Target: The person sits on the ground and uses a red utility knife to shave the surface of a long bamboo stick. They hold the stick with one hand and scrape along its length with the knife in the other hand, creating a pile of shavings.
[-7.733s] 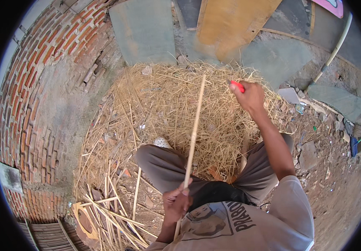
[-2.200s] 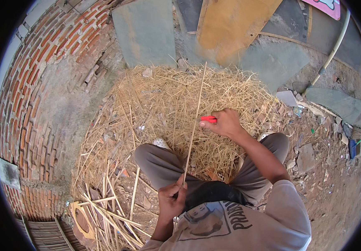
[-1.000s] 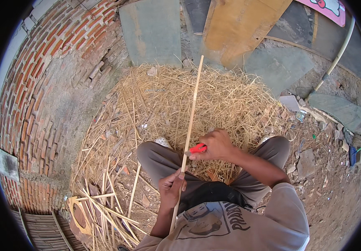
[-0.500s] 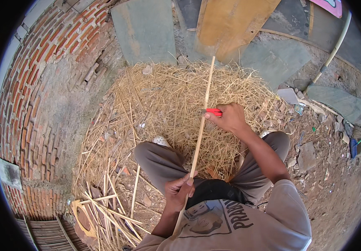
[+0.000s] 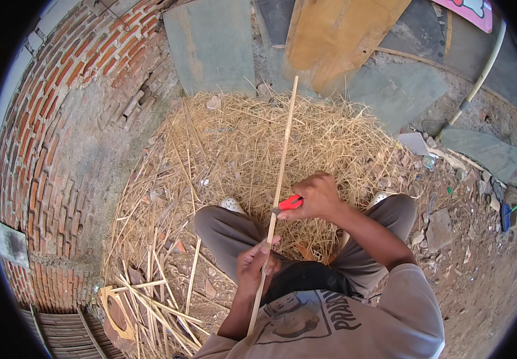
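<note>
A long, thin, pale bamboo strip [image 5: 286, 149] slants up from my lap, its far tip out over the straw-like shavings. My left hand [image 5: 257, 264] is closed around its lower part, near my belly. Above it, my right hand [image 5: 315, 197] grips a red-handled utility knife [image 5: 291, 202]. The knife's short dark blade lies against the strip a little beyond my left fingers. A black cloth or pad [image 5: 306, 278] covers my lap under the strip.
A thick heap of shavings [image 5: 240, 143] spreads before my crossed legs. Several cut bamboo sticks [image 5: 157, 305] lie at lower left. A brick wall [image 5: 49, 167] rises on the left; stone slabs [image 5: 210, 48] and a brown board [image 5: 342, 36] lean at the back. Rubble [image 5: 441, 230] lies right.
My right hand with the knife has come down along the strip toward my left hand. The strip's far tip has shifted slightly left.
</note>
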Motion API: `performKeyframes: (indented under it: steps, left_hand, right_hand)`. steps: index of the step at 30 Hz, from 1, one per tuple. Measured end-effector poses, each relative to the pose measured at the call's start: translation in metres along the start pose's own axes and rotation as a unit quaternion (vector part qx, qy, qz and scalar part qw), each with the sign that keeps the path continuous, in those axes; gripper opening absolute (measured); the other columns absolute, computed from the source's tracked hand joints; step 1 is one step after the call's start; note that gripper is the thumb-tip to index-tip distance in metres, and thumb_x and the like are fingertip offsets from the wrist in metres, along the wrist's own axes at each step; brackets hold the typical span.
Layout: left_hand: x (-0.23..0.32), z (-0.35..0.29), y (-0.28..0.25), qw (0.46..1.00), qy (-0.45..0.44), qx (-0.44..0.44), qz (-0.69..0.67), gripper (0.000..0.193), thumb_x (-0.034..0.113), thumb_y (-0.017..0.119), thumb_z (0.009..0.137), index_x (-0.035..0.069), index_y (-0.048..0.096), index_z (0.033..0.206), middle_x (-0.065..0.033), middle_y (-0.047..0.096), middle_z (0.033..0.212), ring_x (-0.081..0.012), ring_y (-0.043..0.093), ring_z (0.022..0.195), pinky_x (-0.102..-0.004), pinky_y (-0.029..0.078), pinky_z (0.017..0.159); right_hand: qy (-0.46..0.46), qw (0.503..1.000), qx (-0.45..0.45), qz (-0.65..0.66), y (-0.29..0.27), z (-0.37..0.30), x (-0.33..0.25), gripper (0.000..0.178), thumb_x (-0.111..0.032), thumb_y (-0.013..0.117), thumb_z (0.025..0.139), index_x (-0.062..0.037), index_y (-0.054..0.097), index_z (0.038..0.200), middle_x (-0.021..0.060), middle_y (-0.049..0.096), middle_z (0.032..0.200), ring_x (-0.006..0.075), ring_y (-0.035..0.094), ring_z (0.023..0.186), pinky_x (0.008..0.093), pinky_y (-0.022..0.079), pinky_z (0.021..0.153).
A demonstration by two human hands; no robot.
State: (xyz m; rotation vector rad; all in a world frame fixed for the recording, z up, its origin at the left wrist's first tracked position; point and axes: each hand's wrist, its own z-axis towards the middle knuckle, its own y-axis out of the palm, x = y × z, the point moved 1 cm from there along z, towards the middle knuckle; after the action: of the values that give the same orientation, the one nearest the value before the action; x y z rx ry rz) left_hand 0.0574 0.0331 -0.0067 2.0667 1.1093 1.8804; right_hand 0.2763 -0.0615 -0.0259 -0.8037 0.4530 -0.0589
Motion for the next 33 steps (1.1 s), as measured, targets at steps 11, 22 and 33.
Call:
performKeyframes:
  steps: [11,22,33]
  left_hand:
    - [-0.008,-0.007,-0.004,1.000,-0.016,-0.021,-0.009,0.031,0.015,0.051,0.100,-0.005,0.060,0.121,0.0001,0.043,0.055,-0.0074,0.033,0.047,-0.0276,0.031,0.052]
    - [-0.010,-0.036,-0.011,0.996,-0.077,-0.024,-0.045,0.031,0.015,0.048,0.101,-0.005,0.060,0.120,-0.0012,0.043,0.052,-0.0081,0.033,0.046,-0.0276,0.031,0.052]
    - [0.006,-0.064,-0.035,0.999,-0.038,0.026,0.013,0.027,0.012,0.053,0.099,-0.005,0.063,0.116,-0.0015,0.047,0.053,-0.0078,0.037,0.045,-0.0264,0.033,0.050]
  right_hand:
    - [0.089,0.993,0.006,-0.080,-0.002,0.005,0.045,0.070,-0.080,0.064,0.062,-0.0109,0.059,0.052,0.0070,0.052,0.045,0.0255,0.055,0.041,0.0379,0.043,0.044]
    - [0.146,0.978,0.012,-0.149,-0.007,0.011,0.079,0.073,-0.082,0.058,0.068,-0.0102,0.061,0.053,0.0072,0.050,0.043,0.0253,0.054,0.041,0.0382,0.043,0.043]
    - [0.319,0.946,0.027,-0.041,-0.007,-0.002,0.095,0.073,-0.079,0.049,0.079,-0.0103,0.065,0.061,0.0051,0.053,0.047,0.0216,0.056,0.047,0.0387,0.046,0.050]
